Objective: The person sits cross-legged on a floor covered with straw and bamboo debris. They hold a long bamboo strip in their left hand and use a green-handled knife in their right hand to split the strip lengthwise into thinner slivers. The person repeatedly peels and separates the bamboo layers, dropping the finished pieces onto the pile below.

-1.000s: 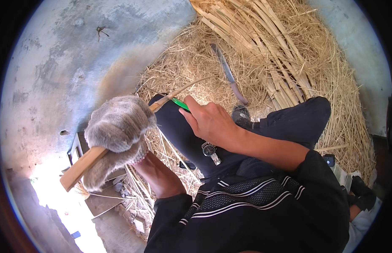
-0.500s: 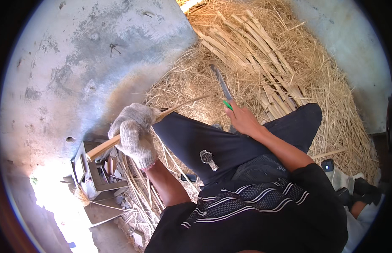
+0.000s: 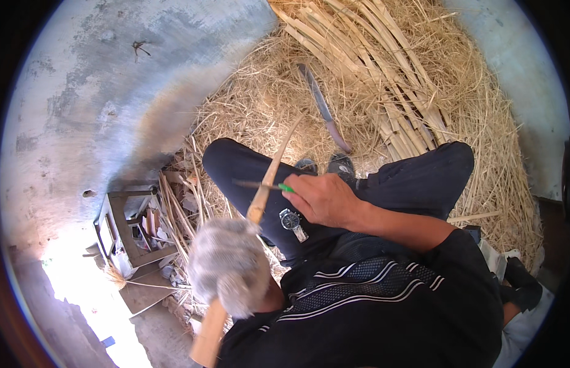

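My left hand (image 3: 226, 267), in a grey knitted glove, is closed around a strip of split bamboo (image 3: 258, 205). The strip slants from the lower left, where its thick end (image 3: 209, 337) sticks out below the glove, up to a thin tip above my lap. My bare right hand (image 3: 325, 199) grips a small knife (image 3: 286, 187) with a green handle. Its thin blade lies across the bamboo just above the glove; whether it cuts in cannot be seen. A long-bladed machete (image 3: 321, 101) lies on the straw (image 3: 254, 98) beyond my feet.
A bundle of bamboo strips (image 3: 383, 67) lies on the straw at the far side. A wristwatch (image 3: 292, 224) rests on my left thigh. At the left stands a wooden box (image 3: 134, 239) with scraps inside, near a concrete wall (image 3: 113, 110). Part of another person (image 3: 521, 285) shows at lower right.
My left hand has come nearer my body, turning the bamboo more upright. My right hand has moved left and nearer, bringing the small knife from beside the machete onto the bamboo.
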Action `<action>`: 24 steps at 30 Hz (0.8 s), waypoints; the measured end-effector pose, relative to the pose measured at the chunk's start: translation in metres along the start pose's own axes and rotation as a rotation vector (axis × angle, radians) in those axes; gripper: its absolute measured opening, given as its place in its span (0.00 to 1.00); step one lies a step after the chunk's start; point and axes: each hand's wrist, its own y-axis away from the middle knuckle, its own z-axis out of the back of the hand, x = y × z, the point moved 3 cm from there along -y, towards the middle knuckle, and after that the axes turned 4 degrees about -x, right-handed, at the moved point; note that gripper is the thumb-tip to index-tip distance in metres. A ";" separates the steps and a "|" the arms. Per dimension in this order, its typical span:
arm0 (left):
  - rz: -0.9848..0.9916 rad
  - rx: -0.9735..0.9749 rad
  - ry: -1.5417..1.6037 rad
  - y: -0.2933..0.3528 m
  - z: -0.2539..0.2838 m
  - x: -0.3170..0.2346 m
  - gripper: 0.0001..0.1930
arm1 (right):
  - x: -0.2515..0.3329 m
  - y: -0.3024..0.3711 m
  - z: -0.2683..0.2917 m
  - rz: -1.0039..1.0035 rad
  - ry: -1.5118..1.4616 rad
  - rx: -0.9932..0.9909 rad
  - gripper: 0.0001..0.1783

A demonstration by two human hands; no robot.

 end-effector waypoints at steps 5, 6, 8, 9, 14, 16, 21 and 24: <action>-0.008 0.203 0.015 0.016 0.000 -0.009 0.12 | -0.070 -0.003 -0.011 -0.226 0.323 0.124 0.10; -0.010 0.243 0.018 0.018 0.000 -0.010 0.12 | -0.080 -0.001 -0.006 -0.149 0.364 0.054 0.09; 0.009 0.151 -0.079 0.023 -0.013 -0.013 0.14 | -0.059 -0.003 -0.001 -0.022 0.218 0.060 0.09; 0.005 0.123 -0.090 0.025 -0.013 -0.013 0.14 | -0.047 0.000 0.002 0.032 0.152 0.057 0.09; 0.040 -0.066 -0.151 0.020 -0.018 -0.016 0.14 | -0.055 -0.002 -0.014 0.122 0.072 -0.110 0.08; 0.059 -0.140 -0.146 0.018 -0.007 -0.007 0.14 | -0.043 -0.007 -0.012 0.073 0.115 -0.021 0.08; 0.129 -0.191 -0.283 0.019 -0.013 -0.011 0.13 | -0.072 0.003 -0.022 0.038 0.340 -0.073 0.07; 0.103 -0.227 -0.344 0.015 -0.018 -0.012 0.13 | -0.074 -0.007 -0.021 -0.156 0.314 0.077 0.10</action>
